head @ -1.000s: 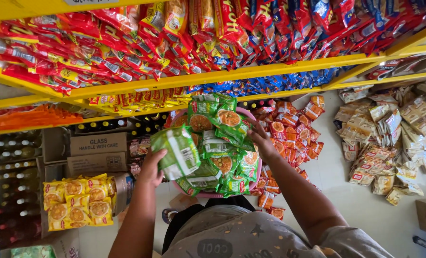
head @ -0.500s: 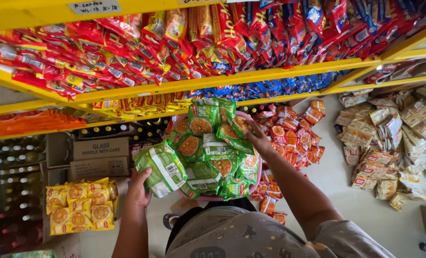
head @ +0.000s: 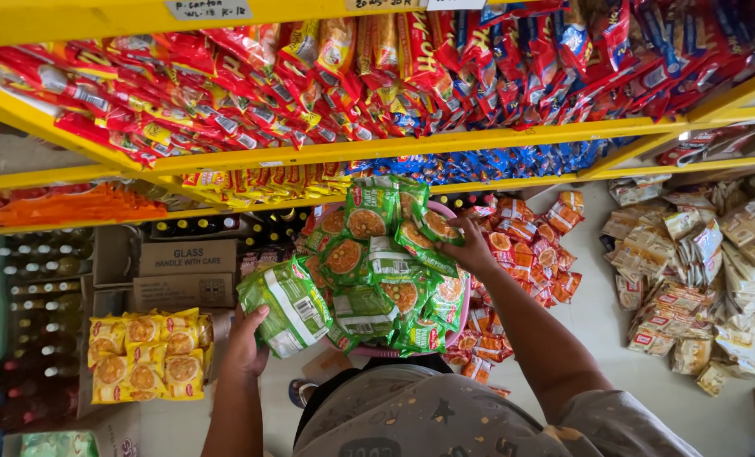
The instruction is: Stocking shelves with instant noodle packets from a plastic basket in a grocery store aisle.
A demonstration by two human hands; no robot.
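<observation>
Left hand (head: 246, 338) is cupped under a green packet (head: 286, 306), fingers curled round its lower edge, holding it tilted just left of the pile. Right hand (head: 471, 250) reaches in from the other side, fingers closed on the top-right green packet of the heap (head: 386, 271), pinching it near its edge. That heap of green packets sits in a pink basin (head: 460, 315), whose rim peeks out at the right and bottom, right in front of the person's chest. So the held packet is off the pile's left flank, touching or nearly touching its neighbours, while the right hand rests on the pile itself.

Around them: yellow shelves (head: 394, 148) overhead, crammed with red packets (head: 250, 85); blue ones on the tier below. Orange packets (head: 530, 245) lie on the floor just behind the right hand, pale packets (head: 691, 262) well off to the right. Left of the left hand, cardboard boxes (head: 183, 271) and a block of yellow packets (head: 145, 355).
</observation>
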